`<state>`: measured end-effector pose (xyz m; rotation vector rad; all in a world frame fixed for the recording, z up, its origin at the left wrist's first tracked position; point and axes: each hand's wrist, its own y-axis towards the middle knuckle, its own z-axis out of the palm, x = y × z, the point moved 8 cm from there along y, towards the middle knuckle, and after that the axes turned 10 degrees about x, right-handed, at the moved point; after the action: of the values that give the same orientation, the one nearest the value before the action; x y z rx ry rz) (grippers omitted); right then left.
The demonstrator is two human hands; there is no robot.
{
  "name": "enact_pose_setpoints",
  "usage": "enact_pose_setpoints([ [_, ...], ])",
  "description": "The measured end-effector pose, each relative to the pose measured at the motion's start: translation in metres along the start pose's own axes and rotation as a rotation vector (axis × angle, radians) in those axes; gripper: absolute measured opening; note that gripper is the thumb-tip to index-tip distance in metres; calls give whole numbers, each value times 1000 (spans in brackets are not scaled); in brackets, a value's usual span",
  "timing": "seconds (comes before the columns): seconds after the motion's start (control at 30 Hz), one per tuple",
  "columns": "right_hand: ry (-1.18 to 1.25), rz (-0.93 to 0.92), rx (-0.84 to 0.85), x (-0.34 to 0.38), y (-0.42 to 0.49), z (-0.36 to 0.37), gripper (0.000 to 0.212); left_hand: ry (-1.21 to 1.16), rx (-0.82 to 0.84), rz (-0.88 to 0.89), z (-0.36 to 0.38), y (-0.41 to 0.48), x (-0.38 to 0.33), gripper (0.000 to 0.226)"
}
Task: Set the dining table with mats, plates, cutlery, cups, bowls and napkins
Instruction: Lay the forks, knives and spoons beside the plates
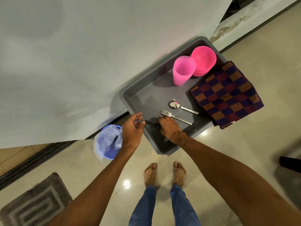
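Left arm: bare, reaching forward from the lower left, wrist straight.
Left hand (132, 129): at the near-left corner of the tray, back of the hand to the camera, thumb and fingers curled and pinching a thin metal piece (138, 121); which kind of cutlery it is cannot be told.
Right arm: bare, reaching in from the lower right across the tray's near rim.
Right hand (170, 129): palm down inside the tray, fingers curled down onto one end of the knife (150, 122); whether the knife is lifted off the tray floor cannot be told.
Knife: dark blade pointing towards the left hand, its tip just beside that hand's fingers.
Tray (123, 97): grey, shallow, set at a diagonal beside a white surface (65, 62).
Fork (174, 116): flat in the tray, just beyond the right hand's fingertips.
Spoon (180, 107): flat, beside the fork on its far side, roughly parallel to it.
Cup (183, 70): pink, upright at the far end of the tray.
Bowls (203, 61): pink stack, touching the cup.
Checked cloth (226, 93): folded, lying over the tray's right rim.
Floor: blue bucket (107, 142) with a plastic liner near the left hand; grey door mat (35, 204) at lower left; bare feet (150, 173) below the tray.
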<state>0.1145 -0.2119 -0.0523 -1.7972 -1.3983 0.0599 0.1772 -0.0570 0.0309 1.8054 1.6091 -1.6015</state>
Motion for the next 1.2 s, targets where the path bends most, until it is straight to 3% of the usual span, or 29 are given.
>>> enact_pose_setpoints([
  [0.2,127,29,-27,2,-8,-13,36,-4,13,22,2,-7,-6,29],
  [0.37,314,88,-220,3,-36,-56,11,-47,23,36,-1,-18,-25,30],
  [0.6,821,206,-271,9,-136,-106,30,-99,108,73,-6,-56,-98,25],
  [0.87,1199,219,-485,24,-302,-144,20,-262,429,1,29,-126,-176,14],
  [1.07,1353,233,-626,7,-412,-127,15,-280,793,-27,102,-212,-227,31],
  [1.2,1417,264,-722,-15,-484,-99,11,-216,908,-48,155,-273,-244,34],
])
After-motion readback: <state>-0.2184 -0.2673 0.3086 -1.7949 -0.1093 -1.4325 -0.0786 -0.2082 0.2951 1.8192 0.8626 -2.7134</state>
